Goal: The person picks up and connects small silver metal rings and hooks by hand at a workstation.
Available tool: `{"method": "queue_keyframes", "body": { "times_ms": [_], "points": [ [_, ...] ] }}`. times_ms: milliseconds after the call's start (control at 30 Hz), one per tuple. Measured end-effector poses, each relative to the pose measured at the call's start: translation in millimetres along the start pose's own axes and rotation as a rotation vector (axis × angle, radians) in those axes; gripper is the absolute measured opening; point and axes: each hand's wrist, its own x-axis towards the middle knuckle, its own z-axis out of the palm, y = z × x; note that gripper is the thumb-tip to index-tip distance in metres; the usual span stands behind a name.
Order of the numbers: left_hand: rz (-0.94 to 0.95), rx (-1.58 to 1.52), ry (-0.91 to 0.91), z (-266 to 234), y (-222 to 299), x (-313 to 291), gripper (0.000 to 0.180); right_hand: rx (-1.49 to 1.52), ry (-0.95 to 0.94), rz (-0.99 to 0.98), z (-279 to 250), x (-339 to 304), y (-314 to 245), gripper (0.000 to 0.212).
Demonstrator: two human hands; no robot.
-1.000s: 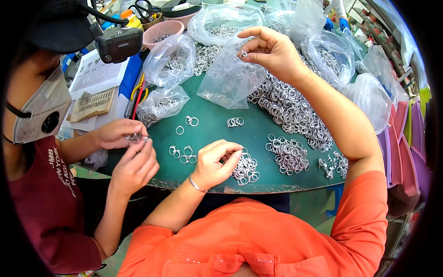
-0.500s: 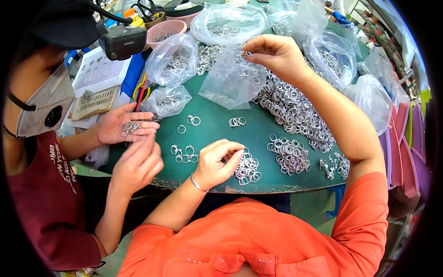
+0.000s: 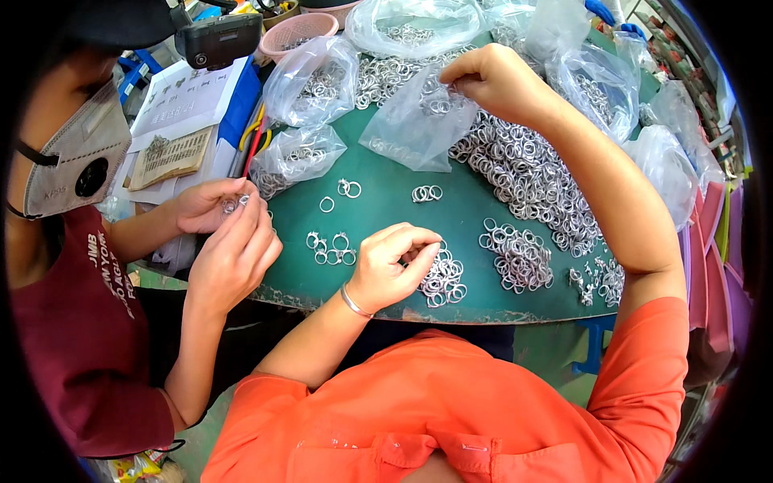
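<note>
My left hand [image 3: 393, 262] rests at the table's near edge, thumb and forefinger pinched beside a small pile of silver rings [image 3: 445, 280]. Anything in that pinch is too small to make out. My right hand [image 3: 493, 79] reaches far across, fingers bent and drawn together at the upper edge of a clear plastic bag [image 3: 403, 133] with some rings in it. Whatever those fingertips grip is hidden. Short rows of rings [image 3: 427, 193] lie on the green table [image 3: 378, 211], and another small heap of rings [image 3: 522, 258] sits to the right.
At my left a co-worker's hands [image 3: 233, 237] handle small rings. A large ring heap [image 3: 535, 177] spreads under my right forearm. Bagged rings [image 3: 312, 84], a pink basket [image 3: 299, 34] and papers [image 3: 189, 101] line the far side. Small metal pieces [image 3: 584, 282] lie near the right edge.
My right hand, which held a ring above the bag, has come down to the bag's upper edge; that ring no longer shows. The co-worker's two hands have come together. My left hand keeps its pinch.
</note>
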Motion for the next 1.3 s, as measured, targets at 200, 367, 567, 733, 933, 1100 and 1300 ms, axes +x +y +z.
{"method": "queue_keyframes", "body": {
  "times_ms": [200,367,567,733,933,1100,1300],
  "points": [
    [-0.007,-0.007,0.003,1,0,0,0.011,-0.187,0.151,0.002,10,11,-11,0.045],
    [0.086,-0.014,-0.048,0,-2,1,0.009,0.028,0.508,-0.639,29,-12,-66,0.026],
    [0.176,-0.077,-0.192,3,-3,-4,0.005,0.211,0.073,-0.334,139,-29,-76,0.018],
    [0.176,-0.029,-0.300,-4,-3,0,0.008,0.069,-0.008,-0.079,175,-3,-53,0.017],
    [0.223,-0.033,-0.276,0,-7,0,0.008,0.582,0.061,-0.176,165,-14,-44,0.031],
    [0.195,-0.043,-0.287,-1,-5,-1,0.008,0.823,0.129,-0.313,140,-36,-52,0.055],
    [0.179,-0.061,-0.273,0,-4,-1,0.006,0.988,0.135,-0.265,124,-50,-56,0.061]
  ]
}}
